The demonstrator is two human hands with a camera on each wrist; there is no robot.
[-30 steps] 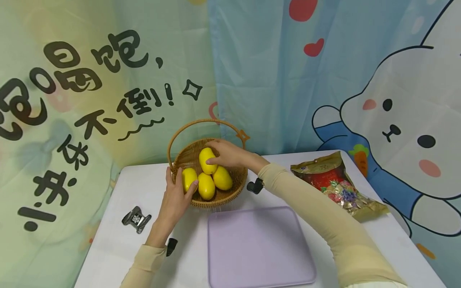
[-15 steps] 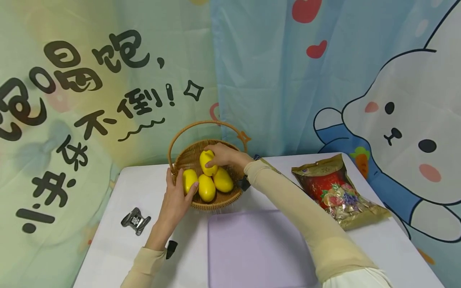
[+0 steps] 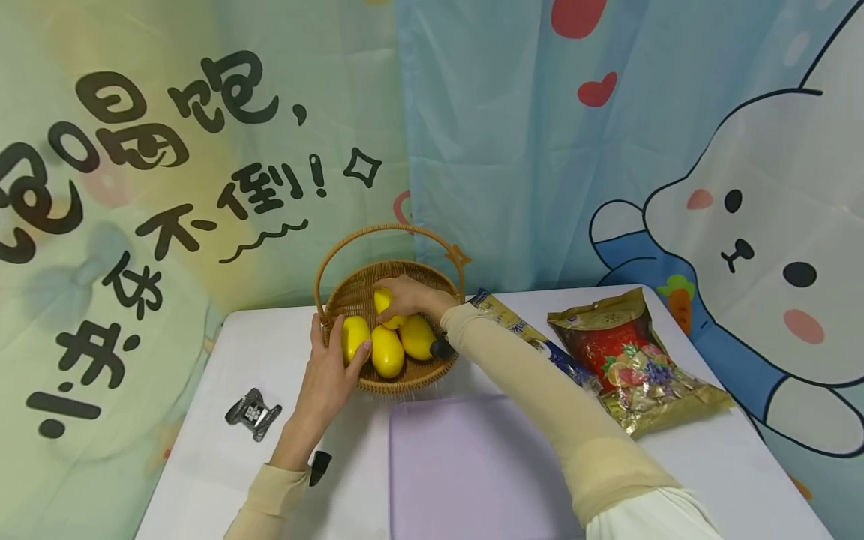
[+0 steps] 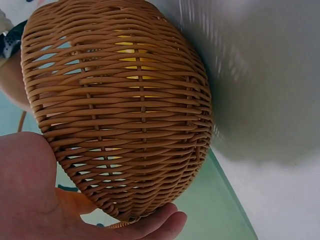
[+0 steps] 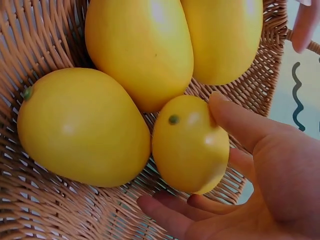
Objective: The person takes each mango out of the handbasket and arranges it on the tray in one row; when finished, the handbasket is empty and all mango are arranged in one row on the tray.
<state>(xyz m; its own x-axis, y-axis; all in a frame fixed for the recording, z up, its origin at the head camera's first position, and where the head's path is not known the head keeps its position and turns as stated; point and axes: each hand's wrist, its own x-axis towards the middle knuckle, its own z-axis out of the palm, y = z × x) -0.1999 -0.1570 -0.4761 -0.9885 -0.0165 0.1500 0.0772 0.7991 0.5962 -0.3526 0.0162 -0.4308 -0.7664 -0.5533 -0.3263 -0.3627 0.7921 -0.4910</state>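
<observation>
A wicker basket with a tall arched handle stands at the back of the table, holding several yellow mangoes. My right hand reaches in over the rim and holds the rearmost mango, thumb on one side and fingers curled at the other. In the right wrist view that mango shows a green stem nub and rests among three larger-looking ones. My left hand grips the basket's left rim, its thumb beside the leftmost mango. The left wrist view shows the woven outer wall, with yellow glimpsed through gaps.
A pale purple tray lies in front of the basket, partly under my right arm. At left is a small black wrapped packet. A red and gold bag and a blue and gold packet lie at right. Printed curtains hang behind.
My right hand has lowered slightly within the basket, and the held mango now shows less in the head view. The right forearm has shifted left, uncovering the blue and gold packet. My left hand stays put.
</observation>
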